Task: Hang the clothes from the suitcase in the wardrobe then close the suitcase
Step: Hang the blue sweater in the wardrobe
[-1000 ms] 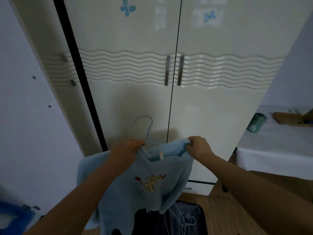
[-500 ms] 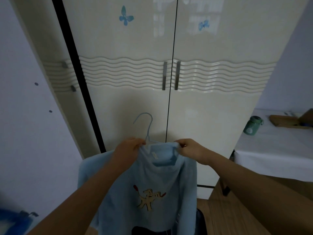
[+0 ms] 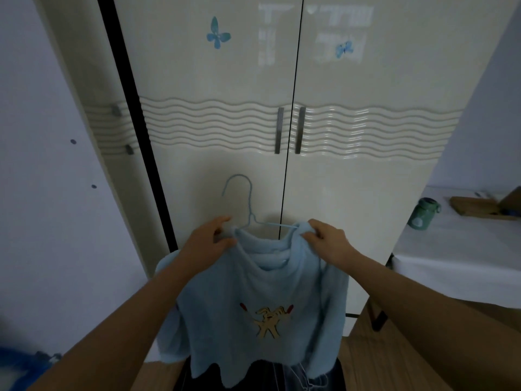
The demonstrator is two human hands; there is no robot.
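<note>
- A person holds a fuzzy, pale blue sweater (image 3: 262, 300) chest-high in front of a closed wardrobe (image 3: 338, 193), the garment's front facing the camera with a small tan and red cartoon figure stitched on the chest.
- The left hand (image 3: 210, 241) pinches the knit at the left side of the neckline, fingers curled into the soft pile.
- The right hand (image 3: 327, 238) grips the opposite shoulder, thumb and fingers closed on the fabric at the collar's edge.
- A thin light-blue wire hanger (image 3: 248, 204) sits inside the neck opening; its curved hook rises above the collar and one slim arm runs across toward the right hand.
- The wardrobe doors are glossy cream panels, crossed by a band of raised wavy ridges and decorated with blue butterfly motifs; two slim vertical metal handles (image 3: 290, 130) meet at the centre seam.
- The dark suitcase (image 3: 262, 375) lies below the sweater's scalloped hem, largely hidden by it, on wood-grain flooring.
- At right, a table (image 3: 465, 263) draped in white cloth carries a rounded green bottle (image 3: 424, 213).
</note>
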